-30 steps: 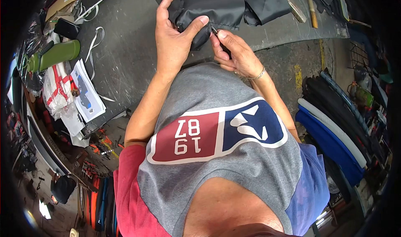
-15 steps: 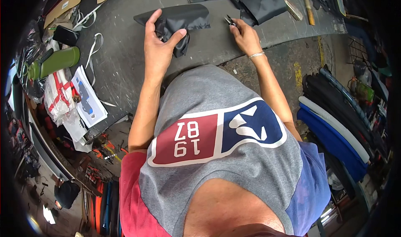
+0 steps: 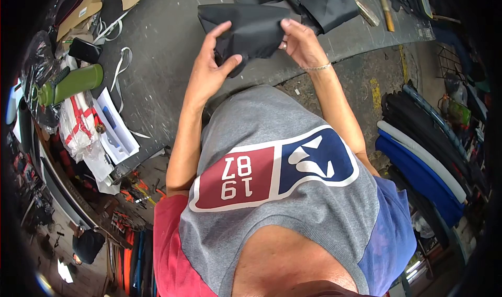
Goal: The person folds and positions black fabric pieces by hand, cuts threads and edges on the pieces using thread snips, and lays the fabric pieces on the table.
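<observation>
A folded piece of black fabric is held up over the dark worktable between both hands. My left hand grips its left lower part, thumb in front and a finger along the face of the cloth. At the right edge of the piece, my right hand has the cloth pinched between thumb and fingers, with the other fingers curled. The small dark snips seen earlier in that hand are hidden from view now. More black fabric pieces lie on the table just beyond the right hand.
On the left of the worktable are a green bottle, a phone, printed sheets and white straps. A wooden stick lies at the far right. Fabric rolls are stacked to the right.
My left hand has moved right with the black fabric. My right hand, earlier apart with small snips showing, now holds the fabric's right edge, and the piece is spread between both hands.
</observation>
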`<state>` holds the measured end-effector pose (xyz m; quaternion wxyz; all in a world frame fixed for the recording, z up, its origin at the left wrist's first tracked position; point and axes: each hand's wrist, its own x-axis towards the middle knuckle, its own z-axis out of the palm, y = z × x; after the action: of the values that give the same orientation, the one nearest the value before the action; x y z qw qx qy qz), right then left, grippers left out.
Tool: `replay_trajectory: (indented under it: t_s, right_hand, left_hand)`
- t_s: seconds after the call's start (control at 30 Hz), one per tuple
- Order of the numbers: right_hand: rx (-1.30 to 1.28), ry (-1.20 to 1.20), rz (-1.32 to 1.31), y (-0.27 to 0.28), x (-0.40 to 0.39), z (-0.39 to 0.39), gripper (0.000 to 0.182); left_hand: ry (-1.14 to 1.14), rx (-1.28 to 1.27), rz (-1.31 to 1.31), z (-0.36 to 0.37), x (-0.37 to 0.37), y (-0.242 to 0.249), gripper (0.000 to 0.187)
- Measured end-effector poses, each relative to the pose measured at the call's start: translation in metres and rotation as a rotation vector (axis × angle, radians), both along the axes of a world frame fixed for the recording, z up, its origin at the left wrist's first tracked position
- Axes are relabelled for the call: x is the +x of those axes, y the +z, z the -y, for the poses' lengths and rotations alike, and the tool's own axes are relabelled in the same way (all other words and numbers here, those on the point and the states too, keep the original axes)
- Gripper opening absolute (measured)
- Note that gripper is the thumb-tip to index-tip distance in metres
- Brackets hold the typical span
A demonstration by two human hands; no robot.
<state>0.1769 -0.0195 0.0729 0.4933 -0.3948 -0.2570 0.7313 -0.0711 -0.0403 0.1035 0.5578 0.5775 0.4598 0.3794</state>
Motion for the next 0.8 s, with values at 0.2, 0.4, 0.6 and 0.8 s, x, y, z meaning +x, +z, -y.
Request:
replay_trajectory:
  t_s: [0.2, 0.4, 0.6, 0.8]
  right_hand:
    - [0.028, -0.035, 0.396, -0.027, -0.007, 0.009, 0.025]
    - [0.351, 0.067, 0.752, 0.003, -0.041, 0.015, 0.049]
    - [0.387, 0.261, 0.635, 0.019, -0.055, 0.01, 0.041]
    - [0.369, 0.164, 0.339, 0.009, -0.044, 0.012, 0.04]
  left_hand:
    - [0.275, -0.008, -0.507, 0.005, 0.003, -0.018, 0.084]
    - [0.13, -0.17, -0.226, 0.004, 0.018, 0.018, 0.047]
    - [0.168, -0.296, -0.143, 0.002, 0.018, 0.026, 0.029]
    - [0.255, -0.222, -0.003, 0.002, 0.007, 0.003, 0.022]
